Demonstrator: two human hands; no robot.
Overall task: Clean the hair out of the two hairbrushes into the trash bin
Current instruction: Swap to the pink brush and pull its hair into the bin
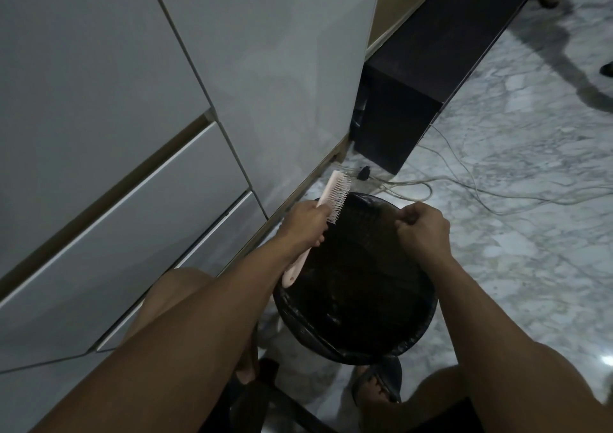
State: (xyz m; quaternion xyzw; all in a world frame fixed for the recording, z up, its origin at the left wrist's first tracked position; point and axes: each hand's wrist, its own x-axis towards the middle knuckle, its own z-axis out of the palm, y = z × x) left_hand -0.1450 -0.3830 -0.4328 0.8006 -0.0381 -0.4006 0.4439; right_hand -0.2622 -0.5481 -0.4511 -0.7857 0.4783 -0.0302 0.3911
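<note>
One hairbrush (335, 200) is in view, pale pink plastic with pale pins; the second brush of the task is not visible. The left hand (306, 225) is wrapped around it at the neck, where head meets handle, with the handle end poking out below the fist over the near-left rim of the trash bin (414, 336). The brush head sticks up past the bin's far rim, pins facing right, toward the bin's middle.

The right hand (423, 230) is curled over the bin's right side, thumb and fingertips pressed together as if pinching something fine (any hair between them is too thin and dark to make out against the bin liner, so cannot confirm).

Handling judgement: brush looks light and rigid, a hard body that tolerates a firm grip. The neck hold seems sound, as it keeps the head from twisting when strands are tugged. Pins are the weak part, likely to flex or bend if pulled sideways, so drawing hair along the pins from base to tip is safer. Hair itself is near weightless, limp and clingy; likely to stick to fingers, so it should be released low inside the bin.

Bin sits on a marbled floor (514, 200), beside white cabinet fronts (132, 117); loose cables (447, 180) trail behind it.
</note>
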